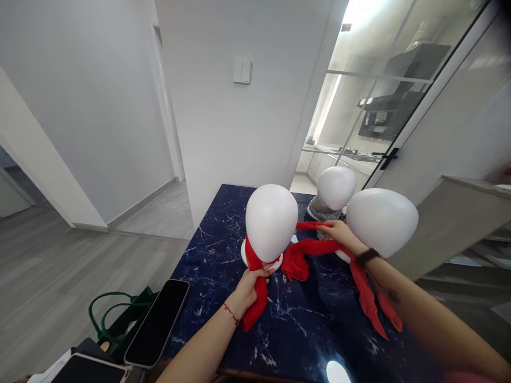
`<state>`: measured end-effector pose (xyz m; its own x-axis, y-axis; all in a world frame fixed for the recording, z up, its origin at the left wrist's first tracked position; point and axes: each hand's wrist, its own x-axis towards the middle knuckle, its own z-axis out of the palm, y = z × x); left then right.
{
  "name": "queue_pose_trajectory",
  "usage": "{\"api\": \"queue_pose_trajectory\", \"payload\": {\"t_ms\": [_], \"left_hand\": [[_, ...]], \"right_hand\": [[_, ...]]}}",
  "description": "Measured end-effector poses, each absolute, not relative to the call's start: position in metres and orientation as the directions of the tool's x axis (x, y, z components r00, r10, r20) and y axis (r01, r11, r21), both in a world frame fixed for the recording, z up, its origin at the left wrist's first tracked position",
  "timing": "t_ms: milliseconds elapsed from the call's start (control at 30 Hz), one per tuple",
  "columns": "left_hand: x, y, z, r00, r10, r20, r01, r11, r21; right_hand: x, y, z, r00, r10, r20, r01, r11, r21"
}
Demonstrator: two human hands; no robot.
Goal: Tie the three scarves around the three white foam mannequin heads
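A white mannequin head point(272, 221) stands upright on the blue marbled table, with a red scarf point(258, 300) passed around its neck. At the front of the neck my left hand point(249, 287) is closed on the scarf, one end hanging below it. My right hand point(338, 234) is out to the right, its fingers pinching a stretch of the same scarf pulled taut from behind the neck. A looser red length point(297, 260) lies between the head and my right forearm. More red cloth point(367, 303) hangs under that forearm; whether it belongs to the same scarf, I cannot tell.
Another white head point(383, 218) stands close by my right hand. Behind it is a third head point(336, 187) with a grey scarf point(324, 208) at its neck. A phone point(157, 322) and a green bag point(123, 324) are at the table's left edge point(199, 234).
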<state>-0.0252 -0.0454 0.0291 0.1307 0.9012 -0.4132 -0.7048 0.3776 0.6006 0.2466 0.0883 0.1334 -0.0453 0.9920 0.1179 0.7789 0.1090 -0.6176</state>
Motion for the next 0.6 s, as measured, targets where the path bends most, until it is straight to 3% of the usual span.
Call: {"api": "queue_pose_trajectory", "payload": {"t_ms": [100,167,267,467,600], "left_hand": [[-0.025,-0.047,0.036,0.118,0.911,-0.396,-0.704,0.358,0.613],[-0.025,-0.046,0.036,0.116,0.908,-0.402,-0.712,0.358,0.604],[-0.025,-0.043,0.033,0.135,0.906,-0.400,-0.722,0.367,0.586],[-0.025,-0.043,0.031,0.163,0.902,-0.399,-0.732,0.382,0.565],[-0.024,-0.047,0.040,0.204,0.884,-0.420,-0.717,0.427,0.552]], "right_hand": [[0.251,0.023,0.117,-0.204,0.978,-0.040,0.691,0.115,-0.714],[0.243,-0.025,0.107,-0.331,0.920,-0.209,0.601,0.035,-0.798],[0.216,-0.091,0.097,-0.481,0.816,-0.321,0.481,-0.061,-0.875],[0.142,-0.169,0.096,-0.560,0.760,-0.331,0.342,-0.152,-0.928],[0.098,-0.181,0.090,-0.691,0.653,-0.309,0.268,-0.166,-0.949]]}}
